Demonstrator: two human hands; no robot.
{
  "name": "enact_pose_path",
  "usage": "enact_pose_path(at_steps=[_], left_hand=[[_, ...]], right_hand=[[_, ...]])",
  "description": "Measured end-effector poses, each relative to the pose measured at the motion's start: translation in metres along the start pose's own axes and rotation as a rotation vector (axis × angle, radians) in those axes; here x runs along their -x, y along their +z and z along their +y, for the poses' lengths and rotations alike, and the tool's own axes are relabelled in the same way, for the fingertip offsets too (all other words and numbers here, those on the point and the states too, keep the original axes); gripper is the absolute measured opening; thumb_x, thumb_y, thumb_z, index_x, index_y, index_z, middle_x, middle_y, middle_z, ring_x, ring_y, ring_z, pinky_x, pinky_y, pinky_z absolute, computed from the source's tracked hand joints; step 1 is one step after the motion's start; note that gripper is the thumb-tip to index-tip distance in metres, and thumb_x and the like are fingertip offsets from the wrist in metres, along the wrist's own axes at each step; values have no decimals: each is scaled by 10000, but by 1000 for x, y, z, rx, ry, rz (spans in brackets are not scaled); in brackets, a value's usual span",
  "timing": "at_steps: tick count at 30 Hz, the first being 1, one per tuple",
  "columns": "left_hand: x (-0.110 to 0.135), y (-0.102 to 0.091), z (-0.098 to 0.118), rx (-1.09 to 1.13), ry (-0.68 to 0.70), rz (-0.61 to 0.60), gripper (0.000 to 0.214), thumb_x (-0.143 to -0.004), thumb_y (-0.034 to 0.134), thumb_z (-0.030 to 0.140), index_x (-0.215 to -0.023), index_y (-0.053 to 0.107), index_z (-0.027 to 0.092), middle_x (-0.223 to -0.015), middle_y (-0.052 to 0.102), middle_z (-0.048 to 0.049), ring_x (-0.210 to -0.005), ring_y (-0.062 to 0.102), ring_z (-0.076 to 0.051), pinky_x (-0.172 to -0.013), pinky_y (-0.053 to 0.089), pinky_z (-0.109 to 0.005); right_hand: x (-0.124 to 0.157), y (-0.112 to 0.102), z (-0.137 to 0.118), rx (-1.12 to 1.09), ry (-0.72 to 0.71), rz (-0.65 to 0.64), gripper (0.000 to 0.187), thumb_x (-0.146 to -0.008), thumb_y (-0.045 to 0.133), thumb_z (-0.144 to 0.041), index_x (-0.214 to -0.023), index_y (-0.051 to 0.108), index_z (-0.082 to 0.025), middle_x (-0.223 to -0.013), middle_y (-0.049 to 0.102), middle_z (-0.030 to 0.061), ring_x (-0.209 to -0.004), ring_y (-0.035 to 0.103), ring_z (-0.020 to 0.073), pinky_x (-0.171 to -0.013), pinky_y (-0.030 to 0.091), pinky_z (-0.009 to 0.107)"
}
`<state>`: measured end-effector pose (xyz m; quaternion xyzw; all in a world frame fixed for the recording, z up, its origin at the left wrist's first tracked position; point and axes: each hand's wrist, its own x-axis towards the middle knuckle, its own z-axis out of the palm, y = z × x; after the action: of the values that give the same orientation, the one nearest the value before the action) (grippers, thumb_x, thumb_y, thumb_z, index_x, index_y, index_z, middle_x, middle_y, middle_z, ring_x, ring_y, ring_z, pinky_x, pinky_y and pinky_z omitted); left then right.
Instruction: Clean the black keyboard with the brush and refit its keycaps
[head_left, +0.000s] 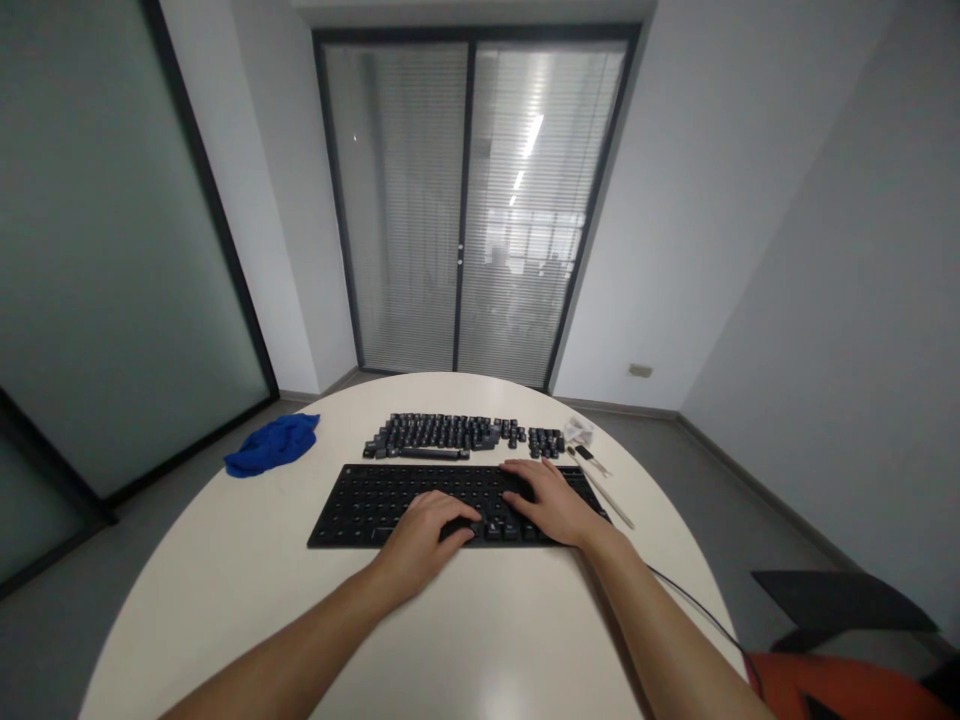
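Note:
A black keyboard base (360,505) with most keycaps removed lies in the middle of a round white table (225,600). My left hand (424,535) rests on its front edge, fingers curled and pinching near a few keycaps (499,530) still seated in the bottom row. My right hand (551,500) lies flat on the right part of the keyboard, fingers stretched toward the left. Behind the keyboard, several loose keycaps (435,435) are laid out in rows, with a smaller group (545,441) to the right.
A crumpled blue cloth (274,445) lies at the table's left. Small tools (600,475) and a clear plastic wrapper (579,430) lie to the right of the keycaps. A cable (697,610) runs off the right edge. A chair (840,640) stands at lower right.

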<state>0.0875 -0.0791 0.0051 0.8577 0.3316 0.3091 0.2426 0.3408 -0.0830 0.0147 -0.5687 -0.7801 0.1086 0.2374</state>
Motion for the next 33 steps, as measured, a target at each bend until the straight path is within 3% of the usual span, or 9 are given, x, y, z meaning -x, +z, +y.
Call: enact_pose_path(at_steps=[33], left_hand=[[0,0,3,-190,127,-76,292,-939,585,208,-1195,682,312,-1070,659,-32,-991,568,-205,-881,451,-371]], right_hand=[[0,1,1,14,-1,-9,440,-907,565,-373,-1322,558,-228,-1394,571,111,-1331,476,277,-1172,153,585]])
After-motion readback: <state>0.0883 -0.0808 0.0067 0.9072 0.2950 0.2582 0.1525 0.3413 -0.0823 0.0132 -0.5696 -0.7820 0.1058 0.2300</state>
